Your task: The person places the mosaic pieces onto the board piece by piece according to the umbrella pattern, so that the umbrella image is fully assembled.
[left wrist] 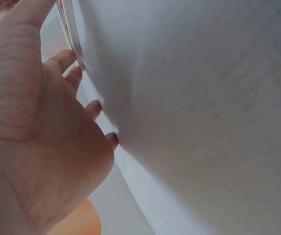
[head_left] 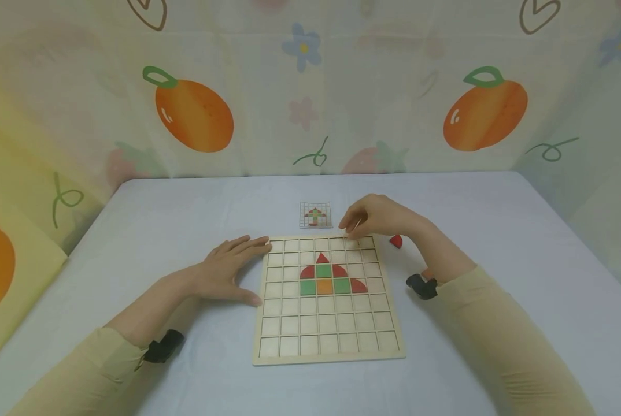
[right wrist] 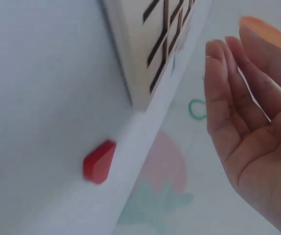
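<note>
Board: the square pale wooden board with a grid of shallow cells [head_left: 328, 325] lies flat just below the middle of the head frame, on the white table.
Left hand: spread and gripping nothing, the left hand [head_left: 228, 271] rests against the board's left edge with fingertips and thumb.
Right hand: bent at the fingers above the board's upper right corner, the right hand [head_left: 375, 216] shows nothing between thumb and fingers.
Pieces laid: a red triangle [head_left: 321, 259] at the top, red rounded pieces [head_left: 340, 271], green squares [head_left: 323, 271] and one orange square [head_left: 324, 286], in three rows.
Pattern card: the small printed grid card [head_left: 309, 207] sits just above the board; its figure looks similar, though fine detail is too small to read.
Progress: judging by the card, the upper part is mostly built; the left end of the widest row and the part below it seem left to fill.
Loose piece: a red wedge-like piece [head_left: 396, 241] lies on the table, right of the board.
Right wrist view: shows that piece's thickness and the gap beneath the palm, which the head view hides.
Left wrist view: shows the left palm's underside, but none of the coloured pieces.
</note>
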`<state>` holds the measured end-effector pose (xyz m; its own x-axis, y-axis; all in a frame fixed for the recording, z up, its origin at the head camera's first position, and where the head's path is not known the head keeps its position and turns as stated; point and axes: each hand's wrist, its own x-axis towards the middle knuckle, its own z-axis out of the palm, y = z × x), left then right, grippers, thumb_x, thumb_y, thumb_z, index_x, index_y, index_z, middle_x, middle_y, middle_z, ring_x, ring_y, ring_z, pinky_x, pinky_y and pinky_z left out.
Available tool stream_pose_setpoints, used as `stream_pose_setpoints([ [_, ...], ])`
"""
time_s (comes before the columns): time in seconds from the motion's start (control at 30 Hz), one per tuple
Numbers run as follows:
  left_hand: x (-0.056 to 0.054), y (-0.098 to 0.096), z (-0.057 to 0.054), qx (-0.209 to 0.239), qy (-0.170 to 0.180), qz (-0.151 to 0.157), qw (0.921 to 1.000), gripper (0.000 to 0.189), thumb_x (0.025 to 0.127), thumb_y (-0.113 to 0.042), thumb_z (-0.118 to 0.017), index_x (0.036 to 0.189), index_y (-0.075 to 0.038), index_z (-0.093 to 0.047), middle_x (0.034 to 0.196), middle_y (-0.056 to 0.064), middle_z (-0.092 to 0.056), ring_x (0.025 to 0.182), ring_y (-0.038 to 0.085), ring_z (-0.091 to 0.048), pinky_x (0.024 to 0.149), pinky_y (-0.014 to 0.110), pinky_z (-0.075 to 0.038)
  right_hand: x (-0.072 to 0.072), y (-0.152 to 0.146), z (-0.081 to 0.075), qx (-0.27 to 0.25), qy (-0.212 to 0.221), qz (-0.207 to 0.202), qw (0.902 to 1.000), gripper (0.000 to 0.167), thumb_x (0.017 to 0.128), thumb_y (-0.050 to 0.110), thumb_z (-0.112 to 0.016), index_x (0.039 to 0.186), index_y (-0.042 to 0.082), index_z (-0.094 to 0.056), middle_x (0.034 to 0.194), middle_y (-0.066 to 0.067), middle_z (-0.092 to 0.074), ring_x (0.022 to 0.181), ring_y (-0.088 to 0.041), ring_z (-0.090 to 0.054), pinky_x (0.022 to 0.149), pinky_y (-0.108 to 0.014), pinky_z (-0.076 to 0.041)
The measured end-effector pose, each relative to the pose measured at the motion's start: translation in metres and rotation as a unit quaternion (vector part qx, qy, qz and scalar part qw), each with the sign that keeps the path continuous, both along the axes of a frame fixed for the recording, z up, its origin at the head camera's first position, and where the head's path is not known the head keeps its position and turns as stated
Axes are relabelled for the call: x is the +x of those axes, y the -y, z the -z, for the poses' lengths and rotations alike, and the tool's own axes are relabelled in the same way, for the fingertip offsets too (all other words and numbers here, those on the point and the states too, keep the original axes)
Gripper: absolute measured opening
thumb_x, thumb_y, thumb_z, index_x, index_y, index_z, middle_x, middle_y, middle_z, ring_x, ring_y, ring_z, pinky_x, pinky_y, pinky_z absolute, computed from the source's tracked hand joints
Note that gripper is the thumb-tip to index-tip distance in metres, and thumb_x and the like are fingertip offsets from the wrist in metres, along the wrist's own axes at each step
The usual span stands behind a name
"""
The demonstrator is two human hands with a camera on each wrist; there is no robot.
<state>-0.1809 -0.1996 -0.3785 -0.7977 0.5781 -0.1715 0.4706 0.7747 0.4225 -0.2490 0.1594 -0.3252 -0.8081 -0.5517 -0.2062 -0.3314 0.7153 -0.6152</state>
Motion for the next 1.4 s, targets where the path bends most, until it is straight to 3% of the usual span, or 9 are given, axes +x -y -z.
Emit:
stream_pose_setpoints([
  [0.37, 0.000, 0.001, 0.000, 0.001, -0.003, 0.002, 1.0000, 0.105, 0.080, -0.058, -0.084, 0.163, -0.015, -0.036, 0.175, 0.010, -0.025, 0.160, 0.050, -0.015, 0.123, 0.077, -0.015, -0.009, -0.040, 0.013, 0.006, 0.030, 0.058, 0.9978, 0.029, 0.093, 0.012, -0.075, 0.120, 0.003, -0.074, 0.104, -0.010, -0.075, 0.092, -0.017, -0.067, 0.083, -0.026, -0.054],
  [0.53, 0.000, 0.000, 0.000, -0.002, -0.005, 0.001, 1.0000, 0.105, 0.080, -0.058, -0.084, 0.162, -0.015, -0.037, 0.175, 0.009, -0.025, 0.160, 0.050, -0.016, 0.122, 0.078, -0.016, -0.010, -0.055, 0.013, 0.012, 0.037, 0.074, 0.9965, 0.029, 0.091, 0.014, -0.076, 0.118, 0.002, -0.074, 0.102, -0.008, -0.073, 0.094, -0.018, -0.064, 0.083, -0.027, -0.050],
  [0.67, 0.000, 0.000, 0.000, -0.006, -0.005, -0.002, 1.0000, 0.106, 0.079, -0.059, -0.084, 0.163, -0.016, -0.036, 0.175, 0.009, -0.025, 0.159, 0.049, -0.017, 0.120, 0.080, -0.018, -0.011, -0.064, 0.013, 0.031, 0.039, 0.080, 0.9956, 0.029, 0.089, 0.016, -0.079, 0.114, 0.003, -0.074, 0.097, -0.006, -0.071, 0.095, -0.020, -0.061, 0.084, -0.029, -0.047],
  [0.9, 0.000, 0.000, 0.000, -0.007, -0.005, 0.000, 1.0000, 0.106, 0.079, -0.060, -0.084, 0.163, -0.016, -0.035, 0.175, 0.009, -0.025, 0.159, 0.049, -0.017, 0.120, 0.080, -0.018, -0.013, -0.077, 0.017, 0.044, 0.088, 0.078, 0.9921, 0.031, 0.088, 0.016, -0.082, 0.114, 0.002, -0.071, 0.095, -0.004, -0.075, 0.093, -0.017, -0.064, 0.088, -0.030, -0.046],
  [1.4, -0.001, 0.000, 0.000, -0.002, -0.007, 0.005, 1.0000, 0.106, 0.080, -0.058, -0.084, 0.163, -0.014, -0.036, 0.174, 0.011, -0.026, 0.159, 0.050, -0.017, 0.121, 0.079, -0.017, -0.014, -0.074, 0.017, 0.073, 0.081, 0.077, 0.9910, 0.023, 0.081, 0.006, -0.087, 0.100, 0.001, -0.073, 0.088, -0.003, -0.066, 0.090, -0.019, -0.056, 0.079, -0.029, -0.045],
])
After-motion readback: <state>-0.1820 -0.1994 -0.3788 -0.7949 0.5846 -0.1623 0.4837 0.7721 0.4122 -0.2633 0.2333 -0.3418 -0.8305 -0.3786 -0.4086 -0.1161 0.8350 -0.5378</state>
